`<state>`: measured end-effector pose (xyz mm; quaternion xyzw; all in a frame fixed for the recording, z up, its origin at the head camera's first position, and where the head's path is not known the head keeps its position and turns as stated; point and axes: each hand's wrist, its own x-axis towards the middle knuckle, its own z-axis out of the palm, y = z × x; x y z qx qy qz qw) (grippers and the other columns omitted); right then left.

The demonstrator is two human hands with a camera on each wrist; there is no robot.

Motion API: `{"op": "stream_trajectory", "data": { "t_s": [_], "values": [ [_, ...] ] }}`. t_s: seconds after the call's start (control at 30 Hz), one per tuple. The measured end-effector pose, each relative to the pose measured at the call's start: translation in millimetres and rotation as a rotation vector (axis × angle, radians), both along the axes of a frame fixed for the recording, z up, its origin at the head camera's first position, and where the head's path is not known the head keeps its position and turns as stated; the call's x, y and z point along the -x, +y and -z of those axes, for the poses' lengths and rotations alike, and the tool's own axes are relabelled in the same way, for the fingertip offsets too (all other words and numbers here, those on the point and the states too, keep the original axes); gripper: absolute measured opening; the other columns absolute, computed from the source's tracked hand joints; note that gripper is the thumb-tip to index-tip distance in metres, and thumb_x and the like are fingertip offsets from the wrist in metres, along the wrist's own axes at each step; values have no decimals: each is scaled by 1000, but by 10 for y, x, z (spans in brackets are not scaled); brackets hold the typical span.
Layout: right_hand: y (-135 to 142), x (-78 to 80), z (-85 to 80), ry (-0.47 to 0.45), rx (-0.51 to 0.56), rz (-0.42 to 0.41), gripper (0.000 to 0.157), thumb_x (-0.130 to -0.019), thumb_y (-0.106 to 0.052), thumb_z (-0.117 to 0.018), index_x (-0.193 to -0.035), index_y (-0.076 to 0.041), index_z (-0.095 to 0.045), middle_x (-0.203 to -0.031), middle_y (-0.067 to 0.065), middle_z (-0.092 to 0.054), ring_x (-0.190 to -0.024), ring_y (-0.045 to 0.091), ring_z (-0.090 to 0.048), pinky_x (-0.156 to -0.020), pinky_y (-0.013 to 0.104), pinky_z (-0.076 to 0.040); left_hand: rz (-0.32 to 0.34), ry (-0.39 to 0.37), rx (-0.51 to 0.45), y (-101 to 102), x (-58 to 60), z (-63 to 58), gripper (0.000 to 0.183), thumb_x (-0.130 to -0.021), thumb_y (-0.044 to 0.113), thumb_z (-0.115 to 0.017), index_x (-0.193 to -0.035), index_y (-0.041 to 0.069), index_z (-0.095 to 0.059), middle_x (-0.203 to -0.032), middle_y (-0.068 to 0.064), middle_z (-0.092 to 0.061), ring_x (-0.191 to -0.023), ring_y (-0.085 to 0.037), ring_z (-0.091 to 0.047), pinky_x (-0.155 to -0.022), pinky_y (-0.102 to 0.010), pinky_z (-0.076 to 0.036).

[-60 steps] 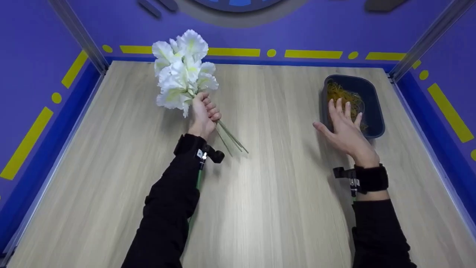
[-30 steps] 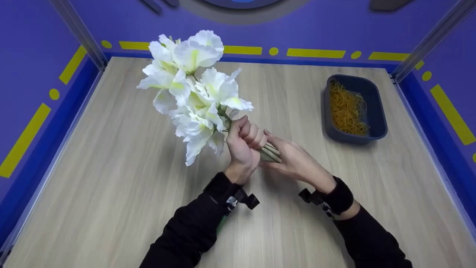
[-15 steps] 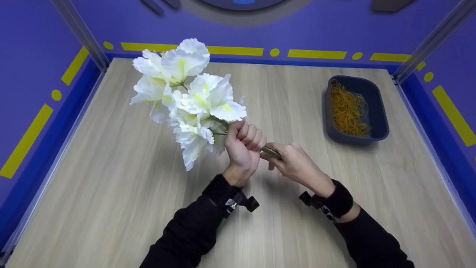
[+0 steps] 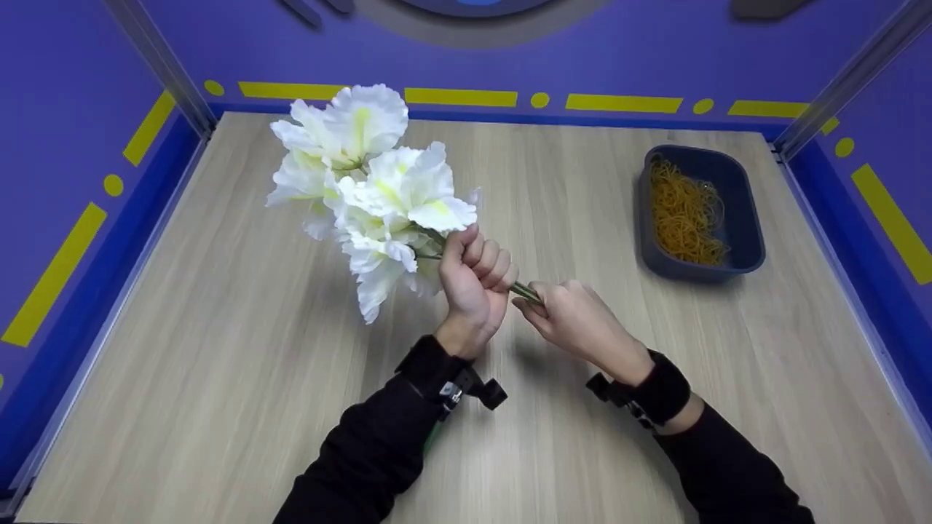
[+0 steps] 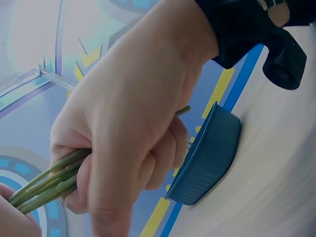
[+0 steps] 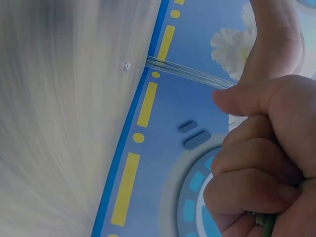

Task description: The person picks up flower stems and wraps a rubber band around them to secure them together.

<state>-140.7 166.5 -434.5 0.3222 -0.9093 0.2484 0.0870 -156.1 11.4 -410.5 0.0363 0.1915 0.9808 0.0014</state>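
A bouquet of white artificial flowers (image 4: 400, 189) is tilted above the table, its blossoms toward the far left. My left hand (image 4: 477, 284) grips its stems just below the blossoms, fingers curled round them. Farther down, my right hand (image 4: 579, 320) holds the lower stems, with a short bare stretch of green stems (image 4: 526, 292) between the two hands. The left wrist view shows the bundled stems (image 5: 54, 182) running into my right fist (image 5: 128, 108). Cut stem ends (image 6: 264, 222) peek from the curled fingers in the right wrist view. Whatever else the right fingers may hold is hidden.
A dark blue-grey plastic bin (image 4: 692, 269) stands at the table's far right, with a tangle of yellow rubber bands (image 4: 684, 211) in it. Blue panels (image 4: 466, 65) with yellow marks wall in the wooden table (image 4: 218, 364) at the back and sides.
My right hand has come from the bin to the stems, and its fingers have closed round them. The left hand has brought the bouquet right and nearer, then held almost still.
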Motion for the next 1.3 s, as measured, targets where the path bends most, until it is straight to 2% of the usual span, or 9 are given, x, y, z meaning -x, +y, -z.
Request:
{"op": "stream_trajectory", "data": {
  "t_s": [0.17,0.33,0.6,0.73,0.83,1.0,1.1,1.3],
  "values": [
    [5,3,4,49,-36,24,48,-92,-6,-69,-63,-19,-32,-61,-12,-24,-52,8,-25,-44,25,-22,5,-5,-16,-3,6,10,42,-102,17,-32,-62,18,-17,-52,9,-16,-44,-5,-12,-44,-21,-9],
    [3,12,13,43,-40,32,47,-91,-4,-67,-64,-20,-32,-61,-11,-24,-52,8,-26,-44,25,-22,11,10,-41,-24,24,16,41,-102,17,-28,-63,18,-17,-53,9,-15,-45,-5,-11,-44,-20,-8],
    [10,18,8,54,-99,58,40,-91,-1,-65,-66,-16,-38,-61,-9,-28,-52,11,-32,-42,27,-27,20,-9,-77,-64,57,32,35,-96,12,-23,-62,18,-17,-52,8,-15,-45,-6,-11,-44,-20,-10],
    [23,21,1,76,-117,70,40,-90,0,-64,-67,-16,-37,-60,-8,-28,-51,13,-31,-40,29,-28,33,5,-120,-114,64,28,44,-101,29,-33,-62,18,-16,-52,8,-15,-46,-7,-9,-45,-20,-9],
    [31,19,-8,99,-122,70,40,-88,2,-64,-67,-15,-36,-60,-8,-27,-51,13,-30,-40,30,-27,47,33,-141,-151,58,20,50,-95,45,-43,-62,18,-17,-53,7,-14,-47,-7,-9,-46,-21,-8],
    [39,21,-20,117,-139,68,41,-86,4,-65,-67,-15,-35,-61,-7,-26,-52,14,-29,-40,28,-25,65,66,-179,-187,70,0,55,-82,39,-65,-64,17,-17,-55,7,-13,-48,-7,-9,-46,-20,-9],
    [39,18,-32,91,-154,77,41,-86,4,-66,-67,-15,-34,-61,-7,-27,-53,14,-29,-41,28,-25,70,57,-204,-203,82,-8,55,-80,36,-67,-65,18,-17,-55,7,-13,-48,-8,-9,-47,-21,-9],
    [38,6,-47,65,-169,93,40,-87,4,-65,-68,-15,-36,-61,-6,-29,-52,15,-32,-40,30,-28,69,44,-211,-220,94,-15,51,-84,41,-62,-65,18,-21,-55,7,-14,-47,-7,-9,-46,-20,-9]
  ]
}}
